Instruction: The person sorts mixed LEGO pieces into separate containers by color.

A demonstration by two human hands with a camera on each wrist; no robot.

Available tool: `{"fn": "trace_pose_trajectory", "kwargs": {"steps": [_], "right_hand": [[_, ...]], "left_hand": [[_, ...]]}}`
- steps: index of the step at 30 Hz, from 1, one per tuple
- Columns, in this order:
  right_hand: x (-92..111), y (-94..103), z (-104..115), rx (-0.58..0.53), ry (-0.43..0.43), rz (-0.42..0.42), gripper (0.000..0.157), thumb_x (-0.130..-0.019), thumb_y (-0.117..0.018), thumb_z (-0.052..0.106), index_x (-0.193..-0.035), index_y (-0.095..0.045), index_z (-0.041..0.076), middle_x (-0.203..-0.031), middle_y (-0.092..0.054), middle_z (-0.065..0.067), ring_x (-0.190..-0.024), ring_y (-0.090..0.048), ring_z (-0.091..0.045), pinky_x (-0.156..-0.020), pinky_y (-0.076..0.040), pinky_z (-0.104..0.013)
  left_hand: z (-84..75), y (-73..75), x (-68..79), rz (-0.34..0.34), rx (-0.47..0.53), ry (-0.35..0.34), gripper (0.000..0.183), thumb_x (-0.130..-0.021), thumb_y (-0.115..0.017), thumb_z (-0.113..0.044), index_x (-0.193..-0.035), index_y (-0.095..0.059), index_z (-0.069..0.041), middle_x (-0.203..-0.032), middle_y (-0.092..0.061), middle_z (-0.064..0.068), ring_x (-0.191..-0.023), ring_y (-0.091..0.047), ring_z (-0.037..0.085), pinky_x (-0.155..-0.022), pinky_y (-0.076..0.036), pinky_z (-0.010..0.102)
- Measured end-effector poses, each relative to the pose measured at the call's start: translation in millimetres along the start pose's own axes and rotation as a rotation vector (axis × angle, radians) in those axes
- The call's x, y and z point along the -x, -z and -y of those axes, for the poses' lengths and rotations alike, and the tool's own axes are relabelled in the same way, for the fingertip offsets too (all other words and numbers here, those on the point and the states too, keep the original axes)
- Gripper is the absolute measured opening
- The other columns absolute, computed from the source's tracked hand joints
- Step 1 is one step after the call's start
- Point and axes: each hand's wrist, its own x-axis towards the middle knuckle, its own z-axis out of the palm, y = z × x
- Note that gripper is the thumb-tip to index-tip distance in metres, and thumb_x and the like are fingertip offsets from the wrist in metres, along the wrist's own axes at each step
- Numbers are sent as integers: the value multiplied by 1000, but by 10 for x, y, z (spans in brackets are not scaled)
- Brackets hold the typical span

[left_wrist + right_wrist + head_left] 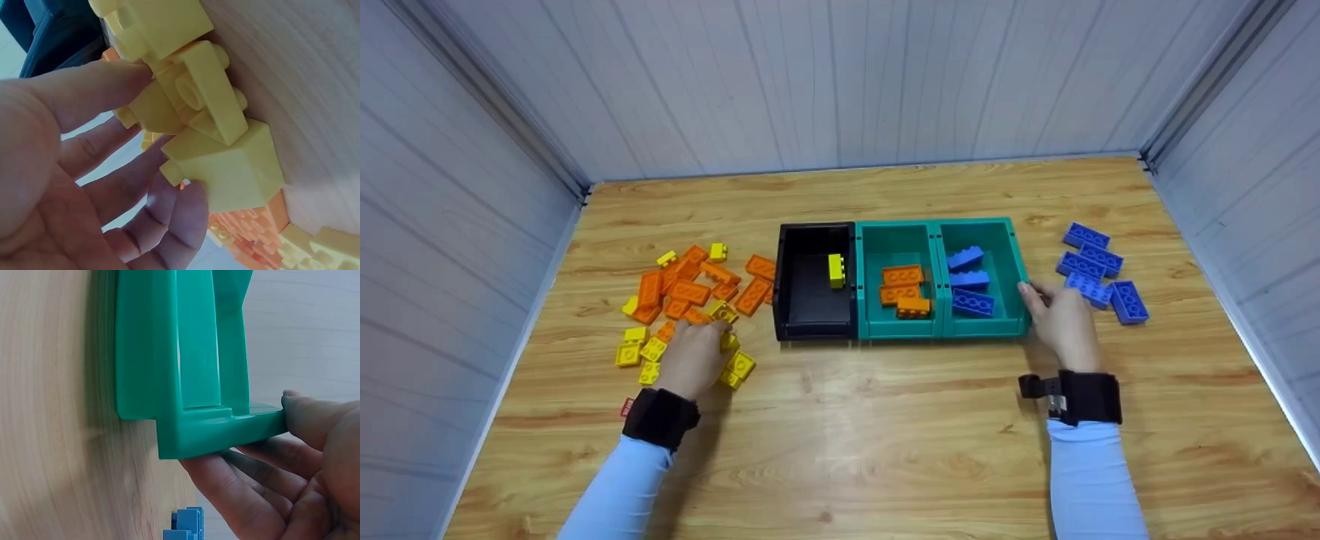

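At the left pile my left hand point(694, 358) reaches among yellow toy building bricks. In the left wrist view its thumb and fingers close around a yellow brick point(154, 109), with other yellow bricks point(225, 169) pressed close beside it. My right hand point(1063, 322) grips the right side wall of the rightmost green bin point(984, 328). The right wrist view shows the thumb at the rim of the green wall point(225, 439) and the fingers against its outer side. Several blue bricks point(973, 302) lie inside that bin.
Left of it, the middle green bin point(896, 330) holds orange bricks point(901, 275), and a black bin point(814, 330) holds one yellow brick point(836, 271). Loose orange bricks point(690, 292) lie at left, loose blue bricks point(1129, 302) at right. Panel walls point(840, 90) enclose the wooden table point(870, 450).
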Motion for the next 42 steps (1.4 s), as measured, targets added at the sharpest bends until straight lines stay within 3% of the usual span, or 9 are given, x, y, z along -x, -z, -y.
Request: {"fn": "trace_pose_trajectory", "kwargs": {"steps": [5,11,16,19,25,28,32,37,42], "right_hand": [[-4,-10,-12,-4,-15,14,58,-105,-45,43,-135,-57,-5,-119,-65,-26,-92,-63,-31,-76,-51,-45],[1,4,-2,-23,-17,27,57,-105,-45,42,-136,-56,-5,-123,-63,-27,-103,-64,-35,-83,-52,-51],[7,18,2,-18,-11,24,59,-105,-44,43,-135,-56,-7,-122,-63,-28,-102,-63,-36,-84,-51,-52],[10,27,-1,-19,-15,32,59,-105,-44,43,-135,-56,-7,-124,-62,-28,-104,-62,-36,-86,-51,-53],[2,17,9,-6,-2,16,57,-105,-45,41,-133,-57,-7,-121,-63,-28,-103,-63,-37,-85,-51,-54],[-1,5,13,0,10,4,56,-105,-46,40,-132,-59,-7,-117,-65,-28,-99,-64,-36,-81,-51,-52],[3,3,5,-5,12,3,55,-105,-47,39,-133,-58,-7,-116,-66,-28,-96,-65,-36,-78,-52,-50],[8,9,-2,-11,12,2,57,-105,-46,41,-133,-58,-7,-117,-65,-28,-97,-65,-37,-79,-52,-51],[9,3,-2,-17,6,5,59,-105,-45,42,-132,-58,-7,-116,-65,-28,-95,-65,-35,-78,-52,-49]], "left_hand": [[-18,13,-15,17,-19,-11,26,-85,-78,-10,-107,-73,2,-96,-73,18,-86,-58,39,-78,-46,50],[-116,259,-63,40,121,27,40,-87,-77,-15,-122,-67,2,-112,-69,23,-102,-59,43,-91,-44,55],[-323,527,-217,-13,197,-4,42,-89,-75,-13,-127,-64,1,-117,-67,21,-103,-62,38,-89,-50,52],[-522,578,-353,-23,215,-52,40,-88,-76,-12,-125,-65,-1,-115,-68,17,-99,-65,32,-85,-53,46],[-937,438,-601,51,222,-172,37,-89,-76,-12,-123,-66,-2,-113,-69,14,-93,-66,24,-79,-56,35],[-1088,292,-684,58,171,-234,33,-88,-76,-12,-119,-69,-1,-109,-70,15,-94,-66,27,-83,-55,37],[-1231,108,-739,69,84,-267,32,-88,-76,-13,-117,-70,-2,-107,-71,16,-99,-64,33,-91,-51,42],[-1290,-37,-746,59,7,-295,36,-87,-77,-13,-119,-70,-1,-107,-71,16,-97,-66,33,-91,-50,43],[-1206,3,-668,13,83,-329,32,-84,-78,-7,-114,-71,1,-105,-71,17,-94,-65,32,-89,-50,42]]}}
